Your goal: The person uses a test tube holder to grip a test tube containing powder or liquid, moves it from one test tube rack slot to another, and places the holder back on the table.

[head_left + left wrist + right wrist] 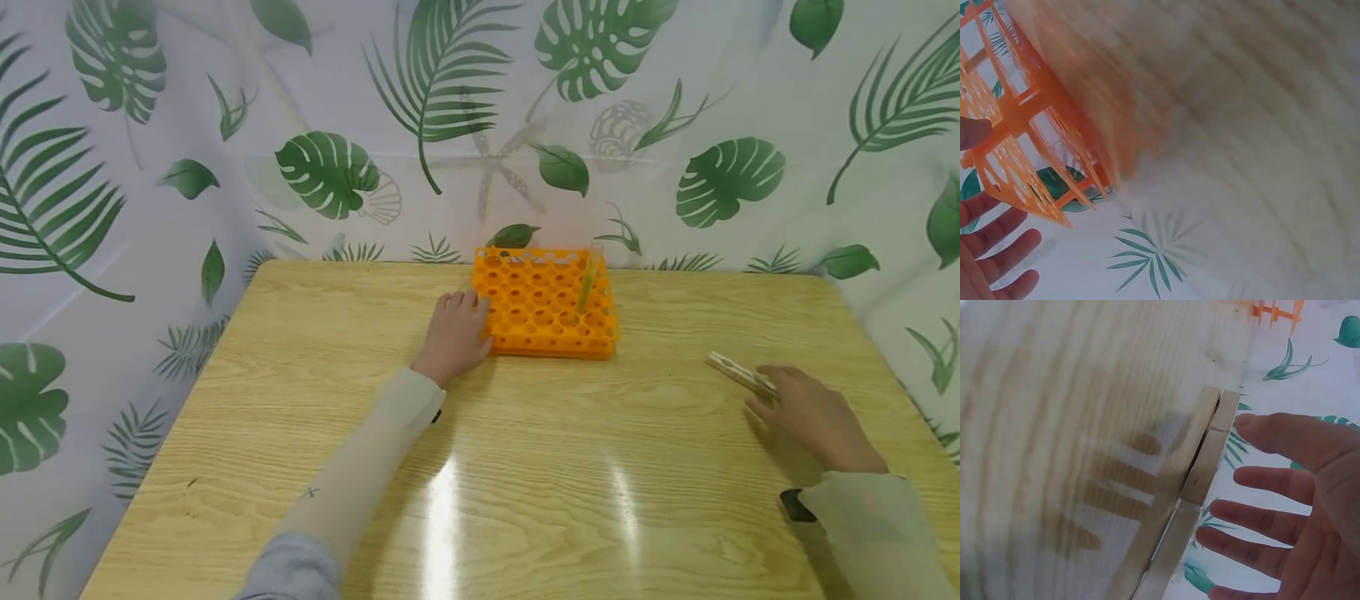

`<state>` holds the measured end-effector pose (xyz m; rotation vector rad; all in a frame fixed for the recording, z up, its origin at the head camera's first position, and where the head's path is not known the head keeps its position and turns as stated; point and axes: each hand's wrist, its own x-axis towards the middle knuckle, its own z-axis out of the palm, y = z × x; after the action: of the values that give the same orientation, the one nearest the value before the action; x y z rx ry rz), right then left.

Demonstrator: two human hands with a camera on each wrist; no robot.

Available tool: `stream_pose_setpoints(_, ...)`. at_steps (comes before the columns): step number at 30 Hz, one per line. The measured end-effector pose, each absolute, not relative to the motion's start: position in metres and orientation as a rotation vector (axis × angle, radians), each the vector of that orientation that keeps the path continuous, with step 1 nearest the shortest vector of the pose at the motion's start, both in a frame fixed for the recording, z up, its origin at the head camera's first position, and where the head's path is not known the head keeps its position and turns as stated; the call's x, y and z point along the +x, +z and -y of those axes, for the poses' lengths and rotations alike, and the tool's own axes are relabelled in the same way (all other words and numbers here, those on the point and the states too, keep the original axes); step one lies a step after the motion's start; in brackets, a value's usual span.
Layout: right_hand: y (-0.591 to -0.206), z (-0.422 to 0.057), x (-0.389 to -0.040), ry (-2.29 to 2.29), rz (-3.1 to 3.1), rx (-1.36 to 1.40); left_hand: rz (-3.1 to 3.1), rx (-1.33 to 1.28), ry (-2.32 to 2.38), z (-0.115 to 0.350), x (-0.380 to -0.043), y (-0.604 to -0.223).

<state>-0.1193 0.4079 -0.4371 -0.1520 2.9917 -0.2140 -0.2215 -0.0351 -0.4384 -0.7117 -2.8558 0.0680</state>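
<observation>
An orange test tube rack [547, 346] with rows of round holes stands on the table near its back edge. A test tube [587, 287] with yellowish liquid leans in a hole on its right side. My left hand [453, 337] is at the rack's left end; in the left wrist view the thumb and outstretched fingers lie around a corner of the rack [1019, 119]. A wooden test tube clamp [729, 370] lies on the table to the right. Beside it my right hand [813, 417] has its fingers extended and spread, the thumb close to the clamp [1204, 469].
The wood-grain table [360, 517] carries bright light reflections near its front. Behind it and to its sides hangs a white cloth [450, 217] printed with green leaves. A dark band [797, 505] shows at my right wrist.
</observation>
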Motion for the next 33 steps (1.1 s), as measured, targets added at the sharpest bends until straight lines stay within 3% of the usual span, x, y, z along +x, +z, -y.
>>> stream_pose_setpoints(33,-0.44,-0.43,-0.133,-0.308,-2.915,-0.117,2.894,-0.708,0.02,0.038,-0.224,-0.437)
